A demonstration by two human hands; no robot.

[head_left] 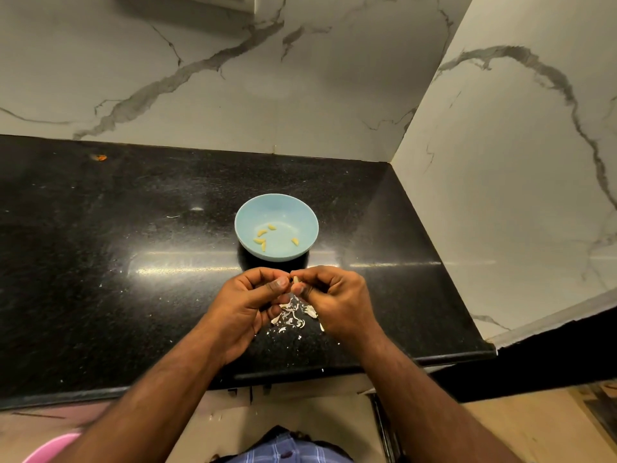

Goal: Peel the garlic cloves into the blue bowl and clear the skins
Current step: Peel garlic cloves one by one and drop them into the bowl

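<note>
Black stone counter (100,262) under a marble wall: a person is peeling garlic over a pile of skins.

Both hands are meeting just in front of the blue bowl (247,208), the left hand (248,304) and right hand (334,295) each pinching a small garlic clove (295,280) between thumb and curled fingertips. Five peeled cloves (263,242) are lying in the bowl; papery skins (293,317) are scattering on the counter beneath the hands. The clove is probably light, firm and slightly slick once bare (the skin thin and brittle), so pinching it at the ends and tearing from the tip looks the safest hold.
</note>
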